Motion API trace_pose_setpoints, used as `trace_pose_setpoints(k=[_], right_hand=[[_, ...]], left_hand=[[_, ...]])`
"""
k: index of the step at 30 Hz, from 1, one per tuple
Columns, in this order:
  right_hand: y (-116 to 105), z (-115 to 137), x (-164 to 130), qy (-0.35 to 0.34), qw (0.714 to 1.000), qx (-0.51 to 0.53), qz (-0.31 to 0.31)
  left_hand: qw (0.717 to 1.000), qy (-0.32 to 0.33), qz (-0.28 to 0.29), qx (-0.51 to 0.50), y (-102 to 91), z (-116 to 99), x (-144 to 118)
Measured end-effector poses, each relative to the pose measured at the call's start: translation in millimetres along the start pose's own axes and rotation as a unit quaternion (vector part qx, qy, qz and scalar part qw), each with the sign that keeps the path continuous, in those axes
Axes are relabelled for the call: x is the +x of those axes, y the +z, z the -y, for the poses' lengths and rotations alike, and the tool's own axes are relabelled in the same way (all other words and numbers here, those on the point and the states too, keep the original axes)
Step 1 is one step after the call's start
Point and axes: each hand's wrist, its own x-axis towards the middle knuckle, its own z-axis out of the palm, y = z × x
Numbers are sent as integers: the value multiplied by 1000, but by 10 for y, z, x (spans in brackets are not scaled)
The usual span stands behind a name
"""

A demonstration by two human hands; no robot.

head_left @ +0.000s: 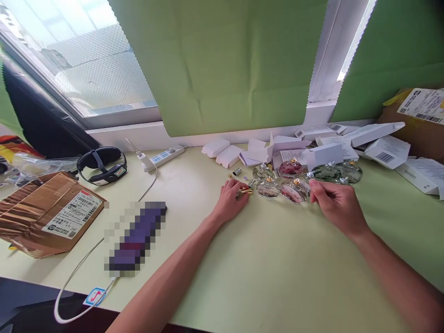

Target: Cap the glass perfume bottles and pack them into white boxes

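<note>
My left hand (231, 198) rests on the table with its fingers curled round a small gold cap (247, 190). My right hand (342, 208) is closed in a pinch at the edge of a group of round, flat glass bottles. Beside its fingertips is a silver bottle top (310, 175); whether the fingers grip it is hidden. Nearest the hands are a bottle with a gold neck (292, 192) and a clear bottle (268, 188). Behind them sit a reddish bottle (290, 168) and a green bottle (326, 173). A loose silver cap (237, 171) lies beyond my left hand.
White cartons (386, 151) are heaped along the window wall, near a brown box (421, 120). To the left are a power strip (168, 157), a black headset (102, 166), a torn cardboard box (52, 212) and a pixelated phone (138, 238) on a white cable (81, 263).
</note>
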Motion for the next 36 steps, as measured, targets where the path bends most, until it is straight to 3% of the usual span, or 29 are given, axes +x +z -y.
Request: trace_pose_setpoints(k=[10, 27, 36], right_hand=[[19, -9, -4, 8, 999, -5, 47], [98, 47, -32, -19, 997, 74, -8], [68, 37, -21, 26, 994, 100, -14]], left_hand=[[1000, 8, 15, 25, 20, 10, 2], [1000, 13, 13, 25, 23, -3, -1], [1000, 11, 12, 23, 14, -13, -5]])
